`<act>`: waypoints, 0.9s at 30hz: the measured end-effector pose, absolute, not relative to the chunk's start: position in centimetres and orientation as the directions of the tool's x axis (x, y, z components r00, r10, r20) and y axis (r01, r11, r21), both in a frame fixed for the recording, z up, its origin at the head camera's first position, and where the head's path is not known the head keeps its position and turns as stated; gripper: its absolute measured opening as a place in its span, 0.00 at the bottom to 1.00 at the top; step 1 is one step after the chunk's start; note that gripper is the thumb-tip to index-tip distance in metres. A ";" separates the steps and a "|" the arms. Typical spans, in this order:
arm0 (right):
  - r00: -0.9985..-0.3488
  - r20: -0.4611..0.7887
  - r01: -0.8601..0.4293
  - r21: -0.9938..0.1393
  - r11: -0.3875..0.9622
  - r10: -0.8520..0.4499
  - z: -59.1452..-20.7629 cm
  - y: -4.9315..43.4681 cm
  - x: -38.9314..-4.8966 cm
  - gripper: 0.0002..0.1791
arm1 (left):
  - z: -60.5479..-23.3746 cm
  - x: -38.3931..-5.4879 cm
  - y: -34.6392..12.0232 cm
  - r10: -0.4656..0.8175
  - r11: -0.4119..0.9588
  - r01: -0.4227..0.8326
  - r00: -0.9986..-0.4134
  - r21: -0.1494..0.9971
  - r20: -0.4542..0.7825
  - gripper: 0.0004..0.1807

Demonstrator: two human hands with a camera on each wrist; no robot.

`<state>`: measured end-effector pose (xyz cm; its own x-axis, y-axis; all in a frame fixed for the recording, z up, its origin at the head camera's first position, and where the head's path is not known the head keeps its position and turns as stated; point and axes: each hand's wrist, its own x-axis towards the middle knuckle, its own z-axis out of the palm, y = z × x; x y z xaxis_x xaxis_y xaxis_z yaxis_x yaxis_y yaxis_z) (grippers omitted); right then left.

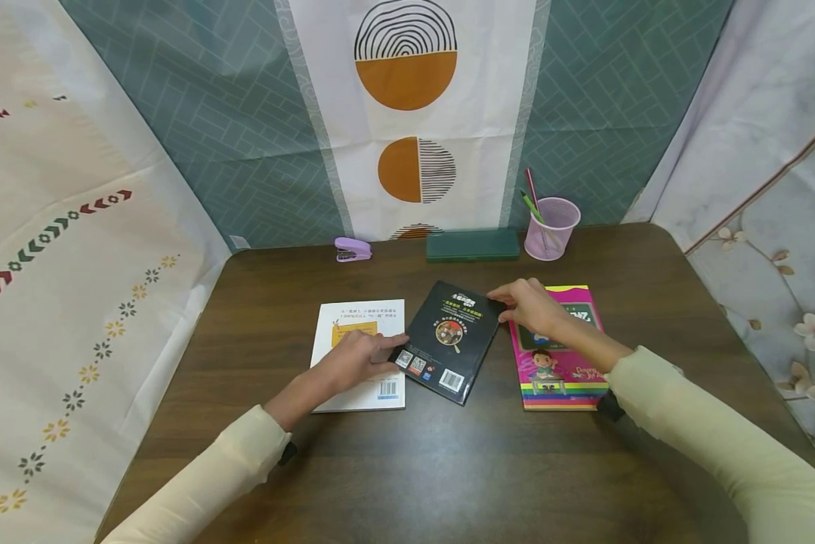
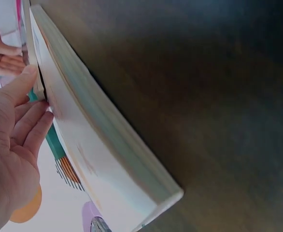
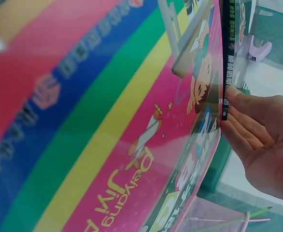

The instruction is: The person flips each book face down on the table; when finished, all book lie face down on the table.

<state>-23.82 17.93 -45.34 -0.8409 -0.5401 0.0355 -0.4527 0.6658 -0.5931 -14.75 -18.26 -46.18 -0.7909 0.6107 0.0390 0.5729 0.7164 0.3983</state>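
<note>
A black book (image 1: pixel 451 310) lies tilted in the middle, its back cover up, with barcodes near its lower edge. My left hand (image 1: pixel 354 358) pinches its lower-left corner, thumb above and fingers beneath. At the opposite, upper-right corner, my right hand (image 1: pixel 531 304) grips it between thumb and fingers. The white book (image 1: pixel 390 313) lies flat under my left hand; its page edges show in the left wrist view. Beneath my right forearm is a pink book (image 1: pixel 563 370) with striped bands. The black book's spine (image 3: pixel 227 67) shows raised near the pink cover in the right wrist view.
Along the back of the brown table (image 1: pixel 448 468) stand a purple stapler (image 1: pixel 354 249), a green case (image 1: pixel 472 245) and a pink mesh pen cup (image 1: pixel 552 229) holding pencils. Patterned cloths hang behind and at both sides.
</note>
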 end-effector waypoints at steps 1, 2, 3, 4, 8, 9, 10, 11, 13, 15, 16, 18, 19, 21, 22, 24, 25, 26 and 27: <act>-0.843 0.031 -0.448 -0.592 0.669 -0.537 -45.3 17.9 -23.9 0.25 | -46.2 -14.6 -18.2 0.607 0.719 0.572 -0.793 0.393 0.043 0.33; -0.845 0.026 -0.445 -0.590 0.674 -0.535 -45.3 17.8 -23.9 0.25 | -46.2 -14.5 -18.1 0.605 0.723 0.573 -0.795 0.386 0.048 0.33; -0.847 0.022 -0.441 -0.588 0.678 -0.532 -45.3 17.7 -24.0 0.25 | -46.2 -14.3 -18.1 0.602 0.725 0.573 -0.797 0.382 0.053 0.33; -0.848 0.020 -0.440 -0.584 0.682 -0.530 -45.2 17.7 -24.0 0.25 | -46.2 -14.2 -18.0 0.598 0.728 0.570 -0.800 0.381 0.054 0.32; -0.845 0.010 -0.447 -0.563 0.696 -0.535 -45.3 17.4 -24.2 0.25 | -46.2 -13.6 -17.7 0.579 0.741 0.554 -0.813 0.380 0.054 0.32; -0.843 0.009 -0.451 -0.558 0.697 -0.538 -45.3 17.3 -24.2 0.25 | -46.3 -13.5 -17.6 0.574 0.746 0.547 -0.818 0.379 0.050 0.32; -0.840 0.008 -0.456 -0.555 0.696 -0.543 -45.4 17.2 -24.2 0.25 | -46.3 -13.4 -17.5 0.569 0.750 0.543 -0.821 0.378 0.050 0.32; -0.836 0.008 -0.460 -0.553 0.694 -0.548 -45.4 17.2 -24.2 0.25 | -46.3 -13.3 -17.4 0.565 0.754 0.539 -0.823 0.375 0.047 0.32; -0.831 0.011 -0.469 -0.553 0.689 -0.556 -45.4 17.1 -24.3 0.25 | -46.3 -13.0 -17.2 0.554 0.764 0.528 -0.831 0.371 0.042 0.33; -0.825 0.016 -0.478 -0.552 0.684 -0.564 -45.4 17.0 -24.4 0.25 | -46.4 -12.8 -16.9 0.546 0.772 0.523 -0.836 0.363 0.043 0.33; -0.823 0.017 -0.483 -0.550 0.682 -0.568 -45.4 17.0 -24.5 0.25 | -46.4 -12.7 -16.8 0.545 0.772 0.523 -0.837 0.360 0.049 0.33; -0.818 0.017 -0.490 -0.544 0.681 -0.575 -45.5 17.1 -24.7 0.25 | -46.5 -12.4 -16.7 0.540 0.773 0.523 -0.839 0.359 0.059 0.33; -0.816 0.016 -0.494 -0.540 0.682 -0.578 -45.5 17.1 -24.8 0.25 | -46.6 -12.3 -16.6 0.542 0.771 0.528 -0.838 0.356 0.067 0.33; -0.811 0.010 -0.498 -0.536 0.682 -0.585 -45.5 17.1 -25.1 0.25 | -46.6 -12.0 -16.5 0.546 0.766 0.537 -0.834 0.353 0.084 0.33; -0.808 0.007 -0.501 -0.534 0.681 -0.589 -45.5 17.1 -25.2 0.25 | -46.7 -11.9 -16.4 0.551 0.762 0.547 -0.829 0.347 0.095 0.33; -0.802 0.000 -0.505 -0.534 0.678 -0.597 -45.5 17.1 -25.4 0.25 | -46.8 -11.7 -16.3 0.564 0.752 0.567 -0.817 0.334 0.118 0.32; -0.800 -0.003 -0.506 -0.534 0.677 -0.601 -45.6 17.1 -25.5 0.25 | -46.8 -11.5 -16.3 0.571 0.747 0.578 -0.811 0.328 0.128 0.32; -0.796 -0.005 -0.510 -0.533 0.675 -0.606 -45.6 17.1 -25.6 0.25 | -46.9 -11.4 -16.2 0.576 0.743 0.586 -0.806 0.322 0.137 0.31; -0.792 -0.004 -0.516 -0.531 0.672 -0.610 -45.6 17.1 -25.7 0.25 | -46.9 -11.3 -16.2 0.583 0.738 0.597 -0.799 0.315 0.148 0.31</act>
<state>-25.68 17.09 -45.56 -0.7921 -0.6104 -0.0039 -0.5155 0.6723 -0.5312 -11.26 -16.21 -46.94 -0.7985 0.5835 0.1480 0.5973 0.7377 0.3145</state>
